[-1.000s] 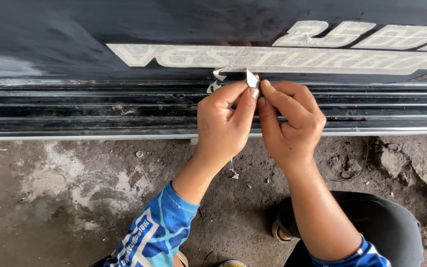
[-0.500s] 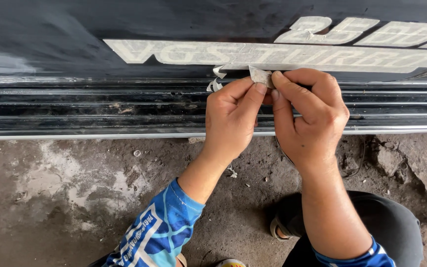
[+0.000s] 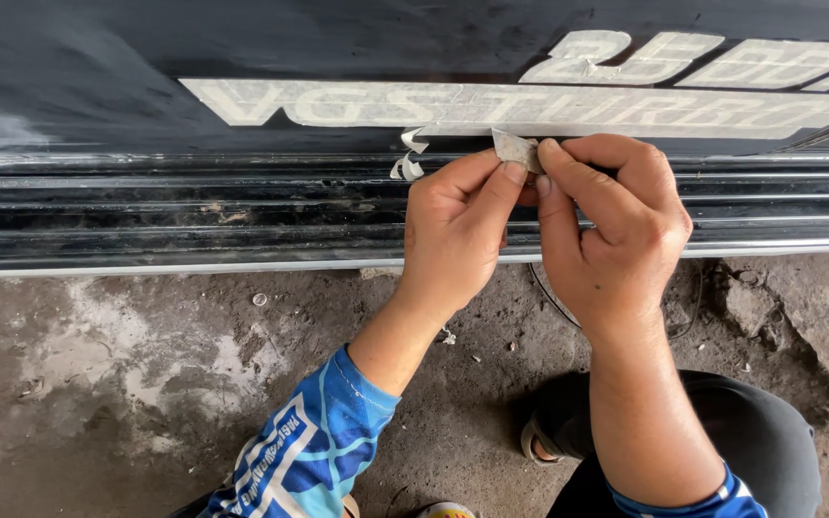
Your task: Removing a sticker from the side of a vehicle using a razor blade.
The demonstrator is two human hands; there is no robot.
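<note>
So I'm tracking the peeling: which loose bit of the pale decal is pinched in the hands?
The flap at the right hand's fingertips, beside the left hand. The curled strips further left hang free, untouched.

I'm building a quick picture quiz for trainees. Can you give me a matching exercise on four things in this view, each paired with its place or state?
Things:
1. pale strip
2. curled scraps
3. blue patterned sleeve
4. concrete floor

Places or states:
A. on the left forearm, at the bottom of the view
B. pinched between the left hand and right hand, lifted off the dark panel
C. stained and gritty, below the ribbed sill
D. hanging loose just left of the hands

Pairs: 1-B, 2-D, 3-A, 4-C
</note>
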